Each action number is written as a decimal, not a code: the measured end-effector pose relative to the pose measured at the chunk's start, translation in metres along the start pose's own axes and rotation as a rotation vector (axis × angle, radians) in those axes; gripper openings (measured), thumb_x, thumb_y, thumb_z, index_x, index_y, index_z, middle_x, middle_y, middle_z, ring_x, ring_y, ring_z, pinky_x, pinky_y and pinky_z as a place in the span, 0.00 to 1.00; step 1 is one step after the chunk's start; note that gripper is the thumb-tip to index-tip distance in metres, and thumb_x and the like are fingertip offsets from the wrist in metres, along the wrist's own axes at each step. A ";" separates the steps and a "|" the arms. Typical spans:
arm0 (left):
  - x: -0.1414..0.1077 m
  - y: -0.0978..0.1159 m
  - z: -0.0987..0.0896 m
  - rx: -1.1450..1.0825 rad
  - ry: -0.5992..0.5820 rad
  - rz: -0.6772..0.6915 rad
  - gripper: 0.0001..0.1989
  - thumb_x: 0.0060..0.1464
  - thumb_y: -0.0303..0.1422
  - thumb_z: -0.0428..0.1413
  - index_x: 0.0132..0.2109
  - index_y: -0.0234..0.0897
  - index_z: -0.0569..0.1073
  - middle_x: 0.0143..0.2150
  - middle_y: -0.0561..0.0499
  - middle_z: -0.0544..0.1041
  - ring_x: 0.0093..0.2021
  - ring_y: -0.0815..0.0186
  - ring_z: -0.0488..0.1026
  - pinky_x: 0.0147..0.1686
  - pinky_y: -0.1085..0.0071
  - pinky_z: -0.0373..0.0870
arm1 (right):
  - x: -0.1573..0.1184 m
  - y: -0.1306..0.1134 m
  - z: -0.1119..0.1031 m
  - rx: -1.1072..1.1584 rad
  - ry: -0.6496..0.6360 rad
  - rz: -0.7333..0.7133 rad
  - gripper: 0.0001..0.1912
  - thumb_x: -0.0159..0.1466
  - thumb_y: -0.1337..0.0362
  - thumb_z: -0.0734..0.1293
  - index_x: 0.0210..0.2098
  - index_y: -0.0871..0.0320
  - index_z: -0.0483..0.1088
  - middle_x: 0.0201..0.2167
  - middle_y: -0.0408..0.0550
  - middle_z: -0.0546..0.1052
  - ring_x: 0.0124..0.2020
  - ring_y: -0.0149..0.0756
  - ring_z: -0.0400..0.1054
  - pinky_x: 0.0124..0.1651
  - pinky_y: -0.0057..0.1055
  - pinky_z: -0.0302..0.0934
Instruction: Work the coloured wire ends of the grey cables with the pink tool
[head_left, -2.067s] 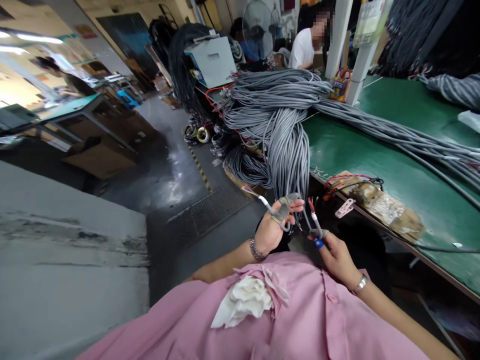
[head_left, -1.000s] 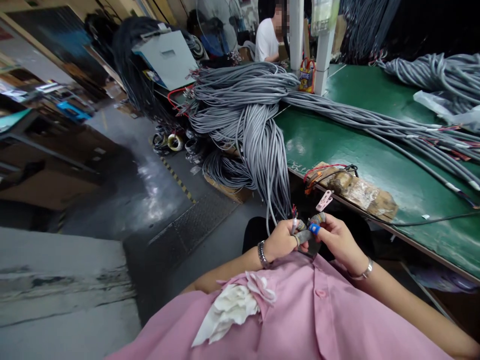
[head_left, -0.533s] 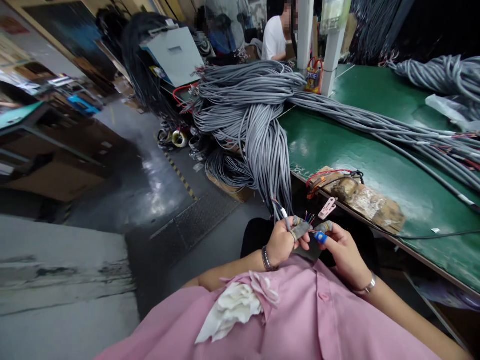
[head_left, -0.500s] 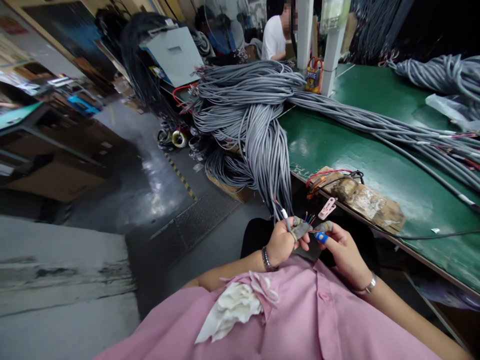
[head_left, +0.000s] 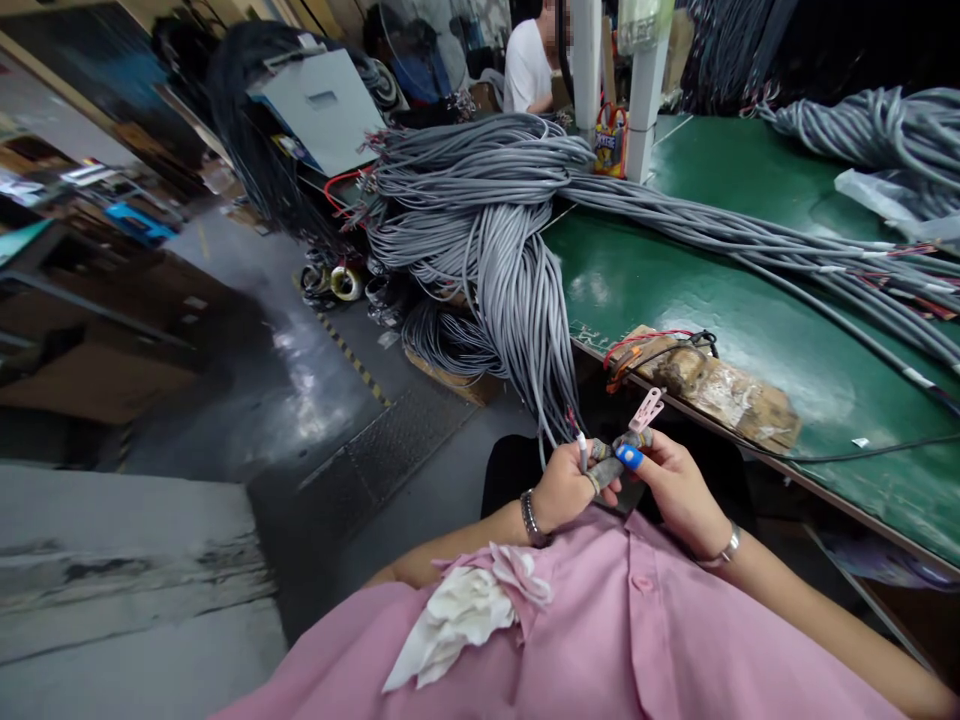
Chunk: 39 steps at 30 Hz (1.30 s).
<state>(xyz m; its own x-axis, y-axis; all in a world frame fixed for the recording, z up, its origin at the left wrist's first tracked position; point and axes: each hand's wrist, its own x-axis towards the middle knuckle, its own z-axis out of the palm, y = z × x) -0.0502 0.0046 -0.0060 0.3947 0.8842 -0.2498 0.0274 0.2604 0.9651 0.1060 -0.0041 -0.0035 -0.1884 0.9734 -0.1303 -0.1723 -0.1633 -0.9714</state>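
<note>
My left hand (head_left: 571,486), with grey covers on its fingertips, is closed on the end of a grey cable (head_left: 582,452) that has a white band. My right hand (head_left: 673,487), with blue tape on the thumb, pinches at the same spot, its fingertips against those of my left hand. The thin coloured wires between them are mostly hidden by the fingers. Behind the hands a large bundle of grey cables (head_left: 525,290) hangs over the table edge. A pink clip (head_left: 646,409) is just beyond my right fingertips.
On the green table (head_left: 622,270) lie a wooden block (head_left: 739,398) with red and black wires, and more grey cables (head_left: 795,250). A person in a white shirt (head_left: 527,68) is beyond a white post (head_left: 645,110). A grey box (head_left: 322,110) stands at the back left.
My right hand has moved left, up against my left fingertips, and the coloured wires that fanned out between the hands are now covered. The whole view has shifted slightly.
</note>
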 end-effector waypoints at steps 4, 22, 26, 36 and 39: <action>0.000 0.000 -0.006 -0.004 -0.057 -0.042 0.19 0.48 0.46 0.60 0.29 0.32 0.70 0.23 0.49 0.75 0.18 0.72 0.70 0.14 0.79 0.55 | -0.003 0.007 0.000 -0.022 0.037 -0.018 0.11 0.61 0.54 0.67 0.34 0.56 0.67 0.24 0.43 0.72 0.24 0.32 0.64 0.29 0.29 0.60; -0.003 -0.014 0.004 -0.244 0.193 0.102 0.16 0.54 0.42 0.58 0.28 0.32 0.69 0.20 0.52 0.71 0.16 0.74 0.68 0.14 0.79 0.52 | -0.001 0.019 0.007 0.025 0.117 -0.042 0.10 0.60 0.57 0.69 0.33 0.57 0.68 0.26 0.41 0.69 0.25 0.29 0.59 0.29 0.28 0.56; -0.002 -0.012 0.006 -0.254 0.216 0.096 0.16 0.53 0.41 0.58 0.28 0.33 0.68 0.20 0.53 0.71 0.16 0.73 0.68 0.13 0.79 0.52 | -0.003 0.012 0.007 0.022 0.111 -0.054 0.10 0.59 0.57 0.70 0.33 0.56 0.69 0.27 0.43 0.72 0.27 0.31 0.62 0.30 0.29 0.57; 0.000 -0.009 0.008 -0.275 0.251 0.103 0.16 0.52 0.42 0.58 0.29 0.32 0.69 0.23 0.52 0.73 0.17 0.73 0.69 0.13 0.78 0.52 | 0.001 0.013 0.003 0.126 0.101 0.010 0.09 0.57 0.59 0.71 0.33 0.56 0.69 0.24 0.41 0.70 0.23 0.29 0.59 0.28 0.29 0.53; -0.002 -0.009 0.006 -0.219 0.221 0.101 0.16 0.53 0.42 0.58 0.29 0.32 0.69 0.22 0.52 0.72 0.16 0.74 0.68 0.13 0.78 0.52 | -0.001 0.008 0.002 0.101 0.061 0.017 0.10 0.58 0.60 0.71 0.38 0.56 0.70 0.28 0.43 0.72 0.26 0.31 0.62 0.30 0.29 0.55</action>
<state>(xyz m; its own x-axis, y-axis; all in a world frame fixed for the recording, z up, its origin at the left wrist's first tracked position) -0.0455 -0.0017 -0.0139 0.1760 0.9663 -0.1876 -0.2093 0.2230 0.9521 0.1026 -0.0068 -0.0110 -0.1337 0.9778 -0.1615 -0.2664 -0.1924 -0.9444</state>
